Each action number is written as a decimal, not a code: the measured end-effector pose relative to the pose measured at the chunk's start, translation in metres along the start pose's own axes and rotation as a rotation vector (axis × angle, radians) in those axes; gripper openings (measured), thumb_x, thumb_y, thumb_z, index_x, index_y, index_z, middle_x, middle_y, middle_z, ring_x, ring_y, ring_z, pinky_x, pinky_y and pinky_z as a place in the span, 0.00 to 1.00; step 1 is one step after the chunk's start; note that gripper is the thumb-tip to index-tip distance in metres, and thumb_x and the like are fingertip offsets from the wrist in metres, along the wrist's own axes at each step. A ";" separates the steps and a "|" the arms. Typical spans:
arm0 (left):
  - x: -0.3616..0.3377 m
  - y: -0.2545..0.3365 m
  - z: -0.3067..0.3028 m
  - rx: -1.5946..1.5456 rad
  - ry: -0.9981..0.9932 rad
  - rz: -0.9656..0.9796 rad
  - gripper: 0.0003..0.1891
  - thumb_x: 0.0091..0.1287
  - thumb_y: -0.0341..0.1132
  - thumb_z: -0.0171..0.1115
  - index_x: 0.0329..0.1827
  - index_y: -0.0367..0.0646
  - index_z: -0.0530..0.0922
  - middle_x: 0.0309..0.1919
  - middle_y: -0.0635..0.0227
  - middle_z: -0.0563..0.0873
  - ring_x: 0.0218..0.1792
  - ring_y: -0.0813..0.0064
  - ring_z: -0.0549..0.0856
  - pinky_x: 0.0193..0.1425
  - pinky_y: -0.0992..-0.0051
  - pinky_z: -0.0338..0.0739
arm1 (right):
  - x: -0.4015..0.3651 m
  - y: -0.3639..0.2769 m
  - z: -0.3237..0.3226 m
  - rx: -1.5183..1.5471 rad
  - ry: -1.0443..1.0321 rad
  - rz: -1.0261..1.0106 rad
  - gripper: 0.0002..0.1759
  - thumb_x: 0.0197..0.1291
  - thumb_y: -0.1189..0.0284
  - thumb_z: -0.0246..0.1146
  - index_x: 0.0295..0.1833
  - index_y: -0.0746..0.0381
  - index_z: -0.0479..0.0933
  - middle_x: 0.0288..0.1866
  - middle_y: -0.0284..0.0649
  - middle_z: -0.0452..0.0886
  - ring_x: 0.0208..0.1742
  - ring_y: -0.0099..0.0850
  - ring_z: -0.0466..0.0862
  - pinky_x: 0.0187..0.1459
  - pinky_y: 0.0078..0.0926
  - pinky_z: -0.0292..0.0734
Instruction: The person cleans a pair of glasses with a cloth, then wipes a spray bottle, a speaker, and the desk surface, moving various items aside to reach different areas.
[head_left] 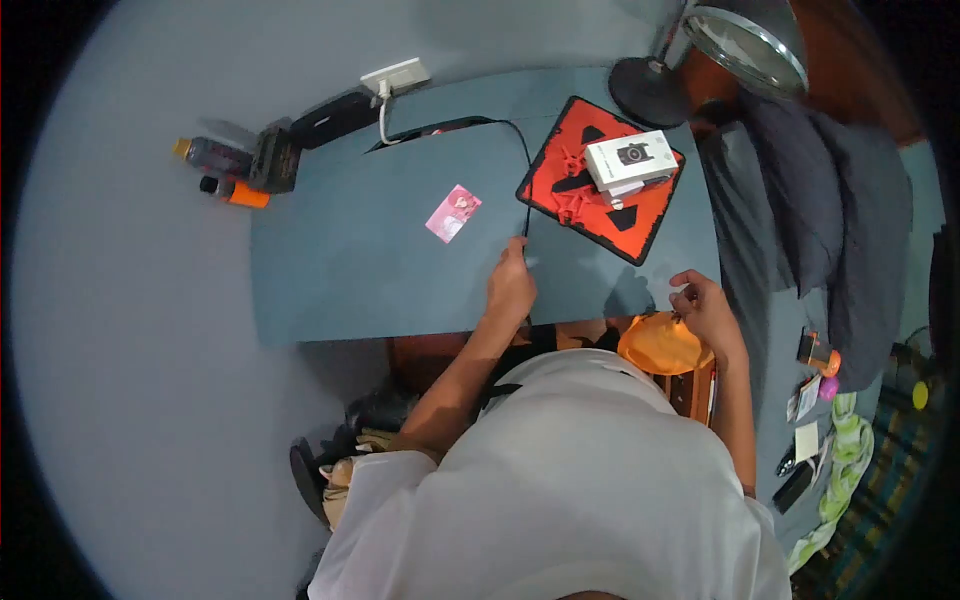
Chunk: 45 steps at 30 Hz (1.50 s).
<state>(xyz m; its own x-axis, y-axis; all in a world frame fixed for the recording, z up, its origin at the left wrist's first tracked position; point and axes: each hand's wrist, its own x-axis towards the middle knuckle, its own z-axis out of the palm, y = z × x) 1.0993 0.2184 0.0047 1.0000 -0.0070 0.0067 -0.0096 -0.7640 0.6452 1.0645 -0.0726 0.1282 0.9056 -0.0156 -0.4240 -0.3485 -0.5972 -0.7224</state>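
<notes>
My left hand point(512, 285) rests near the front of the blue-grey desk point(370, 280), its fingers closed on a thin black cable point(527, 155). That cable runs back along the desktop towards the wall. Over the desk's front right corner, my right hand point(703, 310) is raised with its fingers curled. An orange, pouch-like item point(660, 348) is just below these fingers, at the desk's edge; whether they grip it is not clear. A small pink picture card point(454, 213) lies left of my left hand. To the right is a red-and-black square mat point(640, 230) bearing a white box point(632, 158).
A black lamp point(648, 90) stands at the back right. Along the wall are a socket with a white plug point(394, 77), a dark case point(333, 119) and two bottles, one dark point(215, 156), one orange point(245, 193). A bed with grey bedding point(800, 190) borders the desk's right side.
</notes>
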 end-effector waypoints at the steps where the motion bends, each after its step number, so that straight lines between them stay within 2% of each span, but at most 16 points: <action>1: 0.000 -0.005 0.002 -0.071 -0.019 -0.049 0.24 0.57 0.22 0.58 0.57 0.38 0.65 0.40 0.50 0.80 0.38 0.48 0.81 0.42 0.58 0.77 | 0.002 -0.002 0.000 -0.008 -0.013 -0.012 0.10 0.58 0.79 0.60 0.47 0.68 0.74 0.26 0.38 0.75 0.26 0.24 0.76 0.30 0.24 0.71; 4: 0.004 -0.027 0.009 -0.313 -0.080 -0.131 0.26 0.57 0.21 0.57 0.60 0.37 0.64 0.33 0.56 0.82 0.31 0.60 0.83 0.39 0.65 0.77 | 0.007 -0.009 -0.002 -0.052 -0.134 -0.141 0.10 0.59 0.81 0.59 0.47 0.68 0.74 0.27 0.36 0.74 0.27 0.23 0.77 0.31 0.23 0.73; 6: 0.003 -0.031 0.000 -0.481 -0.130 -0.157 0.27 0.57 0.20 0.57 0.62 0.37 0.63 0.29 0.60 0.82 0.28 0.67 0.82 0.37 0.69 0.77 | 0.000 -0.031 -0.007 0.240 -0.283 -0.151 0.10 0.59 0.82 0.59 0.48 0.68 0.74 0.27 0.33 0.75 0.30 0.21 0.78 0.34 0.19 0.76; 8: 0.000 -0.011 -0.035 -0.804 -0.166 -0.428 0.31 0.55 0.20 0.58 0.65 0.37 0.61 0.31 0.65 0.81 0.28 0.76 0.79 0.33 0.76 0.74 | -0.011 -0.053 -0.015 0.307 -0.325 -0.162 0.11 0.59 0.81 0.59 0.48 0.68 0.74 0.28 0.33 0.75 0.30 0.21 0.79 0.34 0.20 0.76; 13: -0.008 -0.021 -0.078 -1.328 -0.092 -0.503 0.32 0.55 0.20 0.59 0.66 0.39 0.60 0.40 0.61 0.78 0.29 0.76 0.76 0.31 0.79 0.71 | -0.034 -0.089 -0.035 0.436 -0.510 -0.269 0.11 0.60 0.78 0.61 0.48 0.67 0.73 0.30 0.33 0.75 0.30 0.23 0.80 0.34 0.22 0.77; 18: -0.014 -0.012 -0.115 -1.418 -0.025 -0.454 0.31 0.58 0.20 0.60 0.66 0.40 0.60 0.45 0.59 0.76 0.31 0.76 0.78 0.34 0.77 0.75 | -0.038 -0.114 -0.030 0.677 -0.151 -0.911 0.10 0.61 0.75 0.61 0.47 0.67 0.73 0.32 0.38 0.76 0.33 0.30 0.81 0.36 0.26 0.77; 20: -0.023 -0.011 -0.114 -1.414 -0.004 -0.441 0.31 0.58 0.19 0.60 0.66 0.40 0.61 0.47 0.59 0.76 0.32 0.76 0.79 0.35 0.76 0.76 | -0.035 -0.108 -0.025 0.545 -0.113 -1.028 0.09 0.61 0.76 0.61 0.46 0.67 0.73 0.32 0.40 0.76 0.36 0.33 0.81 0.39 0.29 0.77; 22: -0.033 -0.016 -0.099 -0.979 0.019 -0.554 0.31 0.57 0.17 0.60 0.65 0.41 0.64 0.49 0.58 0.76 0.35 0.75 0.80 0.39 0.74 0.79 | -0.022 -0.086 -0.008 0.095 -0.193 -1.161 0.11 0.58 0.80 0.61 0.47 0.67 0.73 0.41 0.44 0.78 0.46 0.36 0.81 0.49 0.34 0.77; 25: -0.047 -0.025 -0.072 -0.944 0.178 -0.547 0.29 0.56 0.15 0.60 0.62 0.41 0.68 0.49 0.57 0.78 0.36 0.74 0.81 0.41 0.74 0.79 | 0.010 -0.017 0.034 -0.176 -0.461 -1.062 0.15 0.54 0.79 0.64 0.49 0.65 0.74 0.48 0.43 0.76 0.58 0.41 0.74 0.56 0.48 0.71; 27: -0.050 -0.025 -0.056 -0.902 0.213 -0.558 0.26 0.57 0.17 0.58 0.60 0.39 0.70 0.47 0.60 0.78 0.39 0.72 0.82 0.43 0.74 0.79 | 0.018 0.019 0.052 -0.811 -0.419 -0.805 0.20 0.52 0.74 0.66 0.52 0.62 0.74 0.53 0.43 0.73 0.65 0.42 0.68 0.61 0.58 0.62; 31: -0.051 -0.027 -0.021 -0.533 0.148 -0.395 0.19 0.59 0.21 0.58 0.54 0.37 0.75 0.41 0.62 0.79 0.40 0.69 0.82 0.46 0.73 0.77 | 0.023 0.010 0.084 -0.652 -0.207 -0.995 0.26 0.53 0.64 0.65 0.57 0.62 0.71 0.57 0.48 0.69 0.66 0.47 0.66 0.64 0.62 0.55; 36: -0.027 -0.029 -0.023 -0.195 0.206 -0.256 0.20 0.57 0.25 0.62 0.54 0.40 0.76 0.41 0.54 0.79 0.39 0.59 0.81 0.48 0.69 0.76 | 0.035 0.026 0.141 -0.606 -0.049 -0.927 0.31 0.56 0.65 0.61 0.65 0.63 0.65 0.63 0.59 0.62 0.70 0.56 0.58 0.67 0.57 0.53; 39: 0.010 -0.049 -0.040 -0.067 0.478 -0.338 0.22 0.55 0.28 0.66 0.55 0.40 0.75 0.43 0.52 0.78 0.42 0.57 0.81 0.49 0.66 0.76 | 0.045 0.048 0.146 -0.616 -0.180 -1.179 0.28 0.52 0.75 0.57 0.63 0.60 0.68 0.66 0.54 0.64 0.70 0.50 0.62 0.69 0.57 0.49; 42: 0.043 -0.067 -0.066 0.155 0.659 -0.288 0.29 0.49 0.36 0.73 0.55 0.41 0.74 0.48 0.52 0.76 0.47 0.55 0.79 0.52 0.63 0.75 | 0.044 0.045 0.131 -0.591 -0.313 -1.200 0.27 0.50 0.79 0.58 0.60 0.58 0.72 0.64 0.49 0.67 0.66 0.44 0.70 0.69 0.59 0.49; 44: 0.058 -0.070 -0.084 0.207 0.292 -0.498 0.34 0.42 0.41 0.77 0.53 0.39 0.74 0.54 0.50 0.73 0.56 0.51 0.74 0.57 0.60 0.73 | 0.039 0.014 0.117 -0.570 -0.400 -1.192 0.27 0.47 0.82 0.59 0.57 0.59 0.74 0.61 0.48 0.70 0.60 0.42 0.75 0.67 0.56 0.54; 45: 0.064 -0.071 -0.092 0.194 0.303 -0.490 0.34 0.42 0.41 0.77 0.53 0.39 0.74 0.54 0.50 0.73 0.56 0.51 0.74 0.57 0.60 0.73 | 0.031 -0.012 0.110 -0.466 -0.497 -1.019 0.29 0.47 0.82 0.60 0.59 0.59 0.73 0.60 0.47 0.70 0.57 0.45 0.76 0.66 0.49 0.59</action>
<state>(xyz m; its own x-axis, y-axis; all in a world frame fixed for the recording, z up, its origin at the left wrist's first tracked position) 1.1639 0.3318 0.0291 0.8430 0.5375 -0.0200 0.4805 -0.7358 0.4772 1.0699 0.0220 0.0641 0.4868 0.8734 -0.0151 0.6781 -0.3887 -0.6238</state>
